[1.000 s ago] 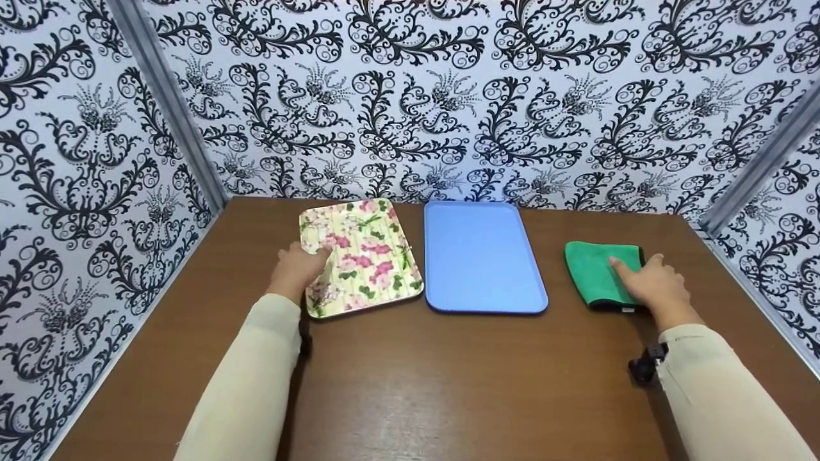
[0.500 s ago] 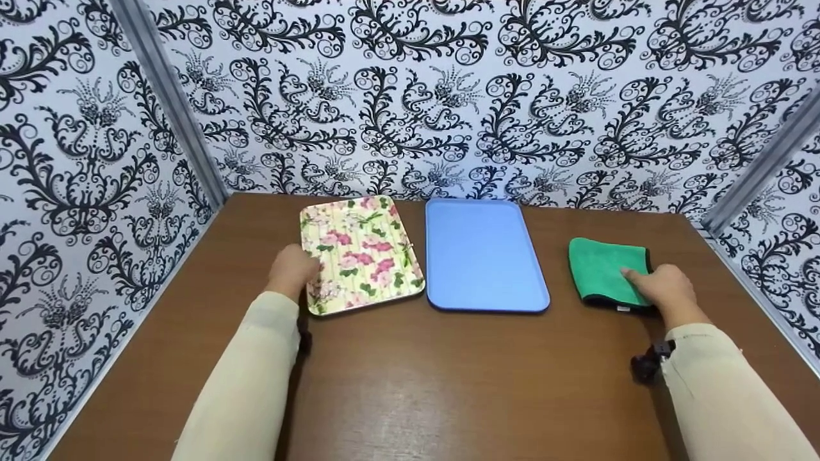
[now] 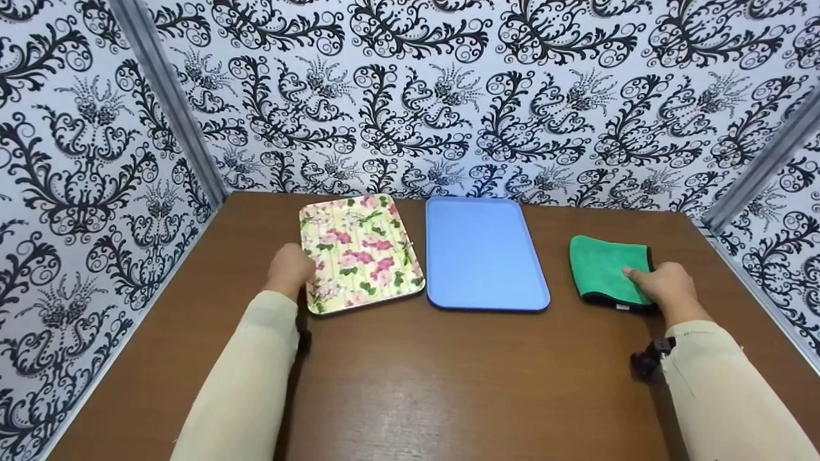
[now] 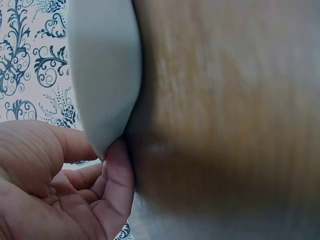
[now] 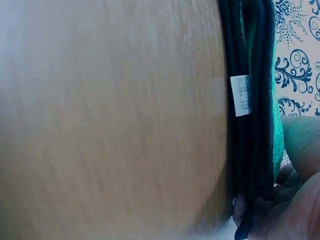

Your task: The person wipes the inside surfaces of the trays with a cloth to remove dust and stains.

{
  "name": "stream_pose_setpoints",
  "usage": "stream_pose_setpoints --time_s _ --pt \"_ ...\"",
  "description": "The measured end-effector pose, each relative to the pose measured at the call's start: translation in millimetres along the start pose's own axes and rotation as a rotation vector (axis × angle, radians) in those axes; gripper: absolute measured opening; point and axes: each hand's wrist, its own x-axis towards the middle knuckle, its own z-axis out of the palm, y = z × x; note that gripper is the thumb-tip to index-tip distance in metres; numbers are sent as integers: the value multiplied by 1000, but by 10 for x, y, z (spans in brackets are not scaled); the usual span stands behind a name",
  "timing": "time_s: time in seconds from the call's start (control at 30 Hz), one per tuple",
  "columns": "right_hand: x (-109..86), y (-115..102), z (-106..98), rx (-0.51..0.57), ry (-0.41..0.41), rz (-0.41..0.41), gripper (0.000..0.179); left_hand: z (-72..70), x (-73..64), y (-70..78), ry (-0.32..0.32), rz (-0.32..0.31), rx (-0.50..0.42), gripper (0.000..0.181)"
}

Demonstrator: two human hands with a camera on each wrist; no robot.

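A cream tray with pink flowers lies at the left of the table. At its left edge my left hand grips the rim. The left wrist view shows the thumb and fingers pinching the tray's pale edge, fingertips tucked beneath it. Over on the right lies a folded green cloth with dark trim. My right hand holds its right edge, thumb on top. In the right wrist view, the layered black border carries a small white label, and the fingers reach under the cloth.
A plain blue tray lies flat between the floral tray and the cloth. The brown table meets patterned wall panels at the back and sides.
My left thumb has drawn back from the floral tray's surface to its left rim. My right hand has slid to the cloth's right edge, and the cloth has shifted slightly right.
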Motion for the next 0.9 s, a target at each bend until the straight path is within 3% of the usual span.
stream_pose_setpoints --time_s 0.23,0.53,0.9 --pt "-6 -32 -23 15 -9 56 84 -11 -16 1 16 9 -1 27" --pt "-8 -67 -1 92 -9 87 70 -15 70 -57 40 -13 -12 26" --pt "-3 -71 29 83 -10 78 72 -3 88 -97 126 -53 -155 39"
